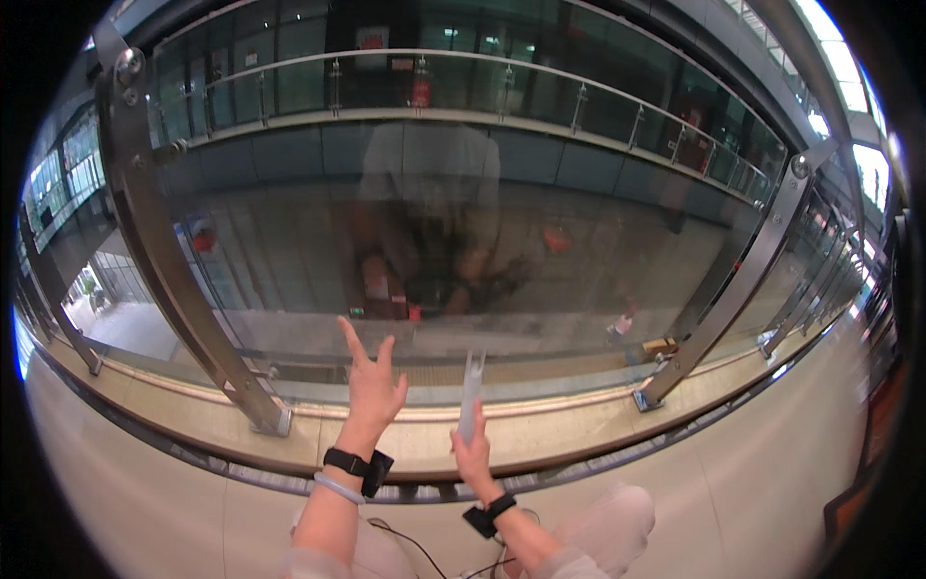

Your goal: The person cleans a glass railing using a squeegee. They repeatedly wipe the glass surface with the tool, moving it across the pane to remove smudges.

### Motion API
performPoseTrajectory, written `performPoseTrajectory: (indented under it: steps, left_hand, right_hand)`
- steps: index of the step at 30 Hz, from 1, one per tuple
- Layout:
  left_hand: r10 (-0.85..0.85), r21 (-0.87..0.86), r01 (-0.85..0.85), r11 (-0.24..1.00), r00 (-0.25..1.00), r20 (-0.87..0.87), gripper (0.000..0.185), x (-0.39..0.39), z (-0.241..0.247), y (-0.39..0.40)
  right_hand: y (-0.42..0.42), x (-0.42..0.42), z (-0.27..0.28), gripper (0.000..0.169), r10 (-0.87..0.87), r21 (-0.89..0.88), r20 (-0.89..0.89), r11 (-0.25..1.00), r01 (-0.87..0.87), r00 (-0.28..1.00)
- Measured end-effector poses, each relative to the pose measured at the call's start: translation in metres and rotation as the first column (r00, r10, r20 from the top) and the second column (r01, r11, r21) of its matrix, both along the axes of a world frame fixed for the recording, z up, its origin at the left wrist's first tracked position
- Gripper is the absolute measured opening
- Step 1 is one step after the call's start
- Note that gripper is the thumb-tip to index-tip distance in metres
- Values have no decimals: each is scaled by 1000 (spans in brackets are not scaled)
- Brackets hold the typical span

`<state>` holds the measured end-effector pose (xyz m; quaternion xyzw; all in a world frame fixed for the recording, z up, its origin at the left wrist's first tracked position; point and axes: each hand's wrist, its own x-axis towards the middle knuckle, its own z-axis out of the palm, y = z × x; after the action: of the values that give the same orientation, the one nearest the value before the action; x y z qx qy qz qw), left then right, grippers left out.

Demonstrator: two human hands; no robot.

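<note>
My left hand (375,387) is raised in front of a glass balustrade panel (289,239), its fingers spread and nothing in them. Whether the fingertips touch the glass I cannot tell. To its right, my right hand (474,457) grips a pale, slim plastic handle (472,394) with a forked upper end. The handle points up and away from me, and its lower part is hidden in my palm. My own reflection shows faintly in the glass.
Metal posts (184,304) (731,304) flank the panel and stand on a beige stone ledge (550,438). Tiled floor (166,492) lies on my side. Dark cables (416,546) hang near my knees. Beyond the glass are a lower floor and an opposite railing (463,116).
</note>
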<state>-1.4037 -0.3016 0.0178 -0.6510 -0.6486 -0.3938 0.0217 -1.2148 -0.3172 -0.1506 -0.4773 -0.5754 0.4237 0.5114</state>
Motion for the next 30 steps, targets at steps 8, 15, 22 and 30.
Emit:
performPoseTrajectory:
  steps: [8, 15, 22, 30]
  left_hand:
    - [9, -29, -9, 1000, 1000, -21, 61, -4, 3, -4]
    - [10, -24, -10, 1000, 1000, 1, 62, -1, 1, -4]
    - [-15, 8, 15, 1000, 1000, -1, 58, 8, 4, 0]
    - [-169, -49, 174, 983, 981, 100, 60, 14, -2, -5]
  right_hand:
    - [18, -3, 134, 73, -244, 452, 83, 873, 181, 966]
    - [47, 1, 295, 63, -226, 681, 35, 718, 143, 973]
    - [41, 7, 156, 58, -163, 456, 30, 880, 131, 986]
    - [36, -22, 200, 62, -95, 461, -23, 882, 95, 995]
